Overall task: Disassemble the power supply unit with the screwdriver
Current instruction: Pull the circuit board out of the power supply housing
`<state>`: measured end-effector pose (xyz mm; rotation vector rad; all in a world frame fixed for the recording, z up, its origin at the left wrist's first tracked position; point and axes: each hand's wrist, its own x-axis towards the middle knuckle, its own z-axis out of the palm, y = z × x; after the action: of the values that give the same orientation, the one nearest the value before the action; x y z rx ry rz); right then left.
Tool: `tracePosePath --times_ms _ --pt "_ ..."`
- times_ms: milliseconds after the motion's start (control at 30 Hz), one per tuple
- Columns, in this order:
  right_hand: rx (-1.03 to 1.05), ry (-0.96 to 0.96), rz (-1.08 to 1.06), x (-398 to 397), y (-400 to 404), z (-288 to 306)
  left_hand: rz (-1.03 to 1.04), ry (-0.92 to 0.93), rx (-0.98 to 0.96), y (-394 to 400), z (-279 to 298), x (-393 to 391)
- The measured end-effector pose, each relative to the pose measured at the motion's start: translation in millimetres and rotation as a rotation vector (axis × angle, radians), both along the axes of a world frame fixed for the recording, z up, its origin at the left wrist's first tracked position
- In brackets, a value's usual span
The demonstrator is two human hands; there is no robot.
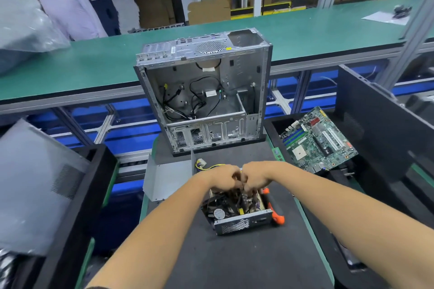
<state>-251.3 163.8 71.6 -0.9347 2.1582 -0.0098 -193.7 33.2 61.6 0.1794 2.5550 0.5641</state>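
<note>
The power supply unit (237,217) lies open on the dark mat, its cover off, with black wiring, coils and a perforated grey end wall showing. Both hands sit over its far end, knuckles touching. My left hand (225,177) curls its fingers down into the cable bundle. My right hand (254,177) does the same beside it, fingertips among the wires. What exactly each finger grips is hidden. The screwdriver (273,206), orange and black handled, lies on the mat against the unit's right side, untouched. A grey metal cover (168,177) lies to the left, with a yellow-wired connector (200,164) near it.
An empty computer case (204,91) stands just behind the unit. A green motherboard (319,139) rests in a black bin at right. A grey side panel (40,185) leans in a bin at left. A person (68,7) stands beyond the green bench (305,30).
</note>
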Motion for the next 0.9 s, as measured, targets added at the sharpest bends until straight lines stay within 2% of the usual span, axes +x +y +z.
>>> tracePosePath --times_ms 200,267,333,533,733,833,900 --pt "-0.051 -0.054 0.02 5 -9 10 0.075 -0.15 0.104 -29 4 17" --pt "-0.083 -0.087 0.005 6 -10 13 0.043 -0.213 0.039 -34 4 22" --pt "-0.102 -0.099 -0.005 7 -12 16 0.024 -0.215 -0.003 -35 3 26" --pt "-0.218 -0.148 -0.062 18 -19 18 0.025 -0.059 -0.016 -39 5 34" --pt "-0.274 -0.258 -0.069 28 -24 29 0.107 -0.133 0.091 -55 7 48" --pt "-0.281 -0.246 -0.058 31 -29 33 0.194 -0.262 0.165 -69 3 63" --pt "-0.285 -0.263 -0.059 32 -32 34 0.189 -0.283 0.129 -75 -4 74"
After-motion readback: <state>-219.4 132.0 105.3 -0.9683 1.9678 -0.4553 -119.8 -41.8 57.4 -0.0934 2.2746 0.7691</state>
